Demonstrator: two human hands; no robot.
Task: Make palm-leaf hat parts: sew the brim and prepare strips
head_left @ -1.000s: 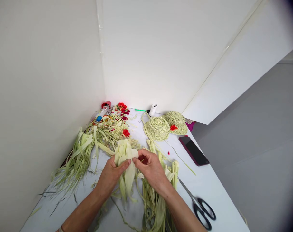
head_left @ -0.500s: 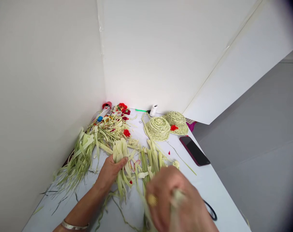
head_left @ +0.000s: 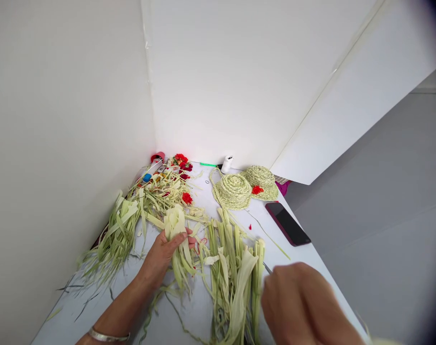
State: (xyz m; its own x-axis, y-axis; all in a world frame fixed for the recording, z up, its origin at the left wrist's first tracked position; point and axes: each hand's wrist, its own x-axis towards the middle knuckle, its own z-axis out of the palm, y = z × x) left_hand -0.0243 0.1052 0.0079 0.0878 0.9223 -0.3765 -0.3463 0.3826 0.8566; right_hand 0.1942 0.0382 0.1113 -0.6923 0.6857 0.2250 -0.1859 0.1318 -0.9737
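My left hand (head_left: 166, 251) is closed around a bunch of pale corn husk strips (head_left: 175, 223), thumb across the front; the strips hang down below it. At the lower right my right hand (head_left: 304, 304) is closed, knuckles up and slightly blurred. A thin metal tip of scissors (head_left: 267, 268) sticks out ahead of its fingers; the handle is hidden beneath the hand. Between the hands a pile of long husk strips (head_left: 235, 282) lies on the table, one wide strip on top. A looser heap of husks (head_left: 120, 225) lies beyond my left hand.
Two small braided hats (head_left: 234, 190) stand at the back, with a red flower (head_left: 257, 190) by them. A white thread spool (head_left: 227, 164) is near the wall. A phone (head_left: 288, 224) lies by the right edge. Red flowers (head_left: 181, 159) and a pink cup (head_left: 157, 156) fill the far corner.
My right hand has let go of a pale husk strip, which now lies on the pile, and moved right over the scissors, whose black loop showed before. The left hand keeps its bunch.
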